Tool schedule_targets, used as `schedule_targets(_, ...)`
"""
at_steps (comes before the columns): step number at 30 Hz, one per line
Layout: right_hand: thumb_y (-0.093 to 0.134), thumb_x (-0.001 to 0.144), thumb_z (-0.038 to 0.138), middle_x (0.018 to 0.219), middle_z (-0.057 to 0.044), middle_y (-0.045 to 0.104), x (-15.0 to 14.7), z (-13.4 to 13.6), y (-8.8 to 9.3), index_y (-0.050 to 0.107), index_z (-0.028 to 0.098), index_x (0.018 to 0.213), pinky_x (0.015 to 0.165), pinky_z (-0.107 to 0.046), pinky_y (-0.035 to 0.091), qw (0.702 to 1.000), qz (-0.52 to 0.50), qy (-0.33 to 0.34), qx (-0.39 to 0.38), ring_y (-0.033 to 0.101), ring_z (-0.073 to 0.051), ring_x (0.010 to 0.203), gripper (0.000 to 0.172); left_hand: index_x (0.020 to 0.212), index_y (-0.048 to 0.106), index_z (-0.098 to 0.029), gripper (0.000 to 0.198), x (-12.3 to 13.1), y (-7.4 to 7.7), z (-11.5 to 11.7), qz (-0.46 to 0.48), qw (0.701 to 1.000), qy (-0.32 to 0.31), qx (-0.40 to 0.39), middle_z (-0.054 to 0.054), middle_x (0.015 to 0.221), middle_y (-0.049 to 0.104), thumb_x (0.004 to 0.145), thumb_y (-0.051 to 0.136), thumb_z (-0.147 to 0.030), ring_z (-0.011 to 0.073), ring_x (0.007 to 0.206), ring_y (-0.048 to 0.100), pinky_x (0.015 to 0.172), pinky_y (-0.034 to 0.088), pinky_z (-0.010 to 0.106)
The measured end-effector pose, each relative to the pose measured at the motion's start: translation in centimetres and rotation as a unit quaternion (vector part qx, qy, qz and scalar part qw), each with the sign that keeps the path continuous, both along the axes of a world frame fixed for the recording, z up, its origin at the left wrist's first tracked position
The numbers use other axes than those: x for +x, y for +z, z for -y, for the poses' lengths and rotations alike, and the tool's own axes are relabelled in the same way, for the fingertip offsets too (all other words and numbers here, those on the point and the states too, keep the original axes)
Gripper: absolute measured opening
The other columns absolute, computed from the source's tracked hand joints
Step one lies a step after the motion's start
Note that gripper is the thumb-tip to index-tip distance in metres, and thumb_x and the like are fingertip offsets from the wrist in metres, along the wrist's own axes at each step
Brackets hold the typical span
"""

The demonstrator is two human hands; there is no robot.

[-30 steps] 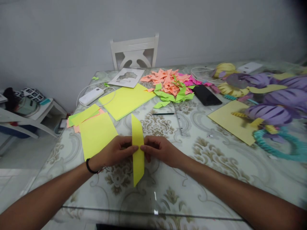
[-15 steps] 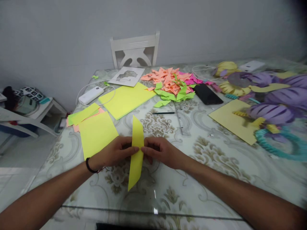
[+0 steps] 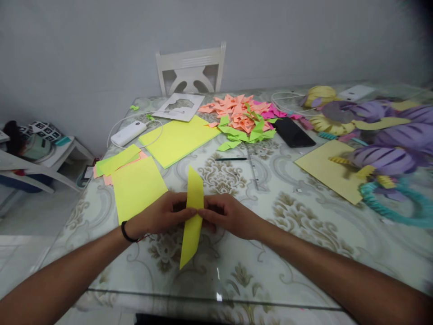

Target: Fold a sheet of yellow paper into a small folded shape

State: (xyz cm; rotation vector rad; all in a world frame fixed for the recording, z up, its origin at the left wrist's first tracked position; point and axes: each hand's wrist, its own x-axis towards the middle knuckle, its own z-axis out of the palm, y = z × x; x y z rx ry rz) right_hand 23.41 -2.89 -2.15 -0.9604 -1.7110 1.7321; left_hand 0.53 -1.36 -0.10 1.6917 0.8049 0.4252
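Observation:
Above the front of the table I hold a folded strip of yellow paper (image 3: 191, 234), upright with slanted ends. My left hand (image 3: 168, 211) pinches its left edge, thumb on the near face and fingers behind. On the right edge my right hand (image 3: 226, 212) pinches it too, the thumb tips nearly meeting at its middle. The fingers behind the paper are partly hidden. A larger yellow sheet (image 3: 137, 189) lies flat beside my left hand. Further back rests a stack of yellow and green paper (image 3: 177, 142).
Folded orange and green paper pieces (image 3: 245, 119) are heaped at the back. Nearby lie a black phone (image 3: 293, 133), a dark pen (image 3: 231, 159), a clear ruler (image 3: 253, 169) and a white power bank (image 3: 128, 133) with its cable. Purple paper crafts (image 3: 382, 160) fill the right side.
The yellow strip has tilted slightly, its upper end leaning a little to the right. Both hands keep the same pinch and have hardly moved.

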Motion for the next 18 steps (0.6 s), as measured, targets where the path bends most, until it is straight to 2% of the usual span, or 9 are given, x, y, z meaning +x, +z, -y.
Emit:
schedule_targets(11, 0.067, 0.093, 0.045, 0.065, 0.002, 0.062, 0.06, 0.16, 0.35, 0.065, 0.016, 0.081, 0.052, -0.023, 0.042, 0.999, 0.016, 0.008, 0.028, 0.057, -0.012, 0.055, 0.031, 0.116, 0.073, -0.016, 0.031, -0.21, 0.01, -0.2, -0.008, 1.0, -0.027, -0.002, 0.007, 0.104, 0.077, 0.101, 0.058, -0.039, 0.0182, 0.087, 0.067, 0.074, 0.05, 0.026)
schedule_targets(15, 0.066, 0.094, 0.044, 0.064, 0.002, 0.062, 0.04, 0.16, 0.32, 0.068, 0.016, 0.087, 0.052, -0.022, 0.042, 0.999, 0.03, 0.002, 0.041, 0.057, -0.012, 0.055, 0.029, 0.116, 0.074, -0.015, 0.031, -0.38, 0.17, -0.44, -0.035, 0.998, -0.059, 0.0, 0.008, 0.106, 0.077, 0.101, 0.058, -0.036, 0.0193, 0.088, 0.068, 0.077, 0.051, 0.027)
schedule_targets(18, 0.067, 0.093, 0.043, 0.062, 0.002, 0.063, -0.02, 0.08, 0.24, 0.069, 0.016, 0.088, 0.051, -0.022, 0.042, 0.998, 0.039, 0.003, 0.046, 0.057, -0.012, 0.055, 0.028, 0.116, 0.075, -0.015, 0.029, -0.47, 0.18, -0.54, -0.058, 0.995, -0.079, 0.011, 0.007, 0.103, 0.078, 0.099, 0.059, -0.034, 0.0181, 0.083, 0.067, 0.072, 0.05, 0.025)
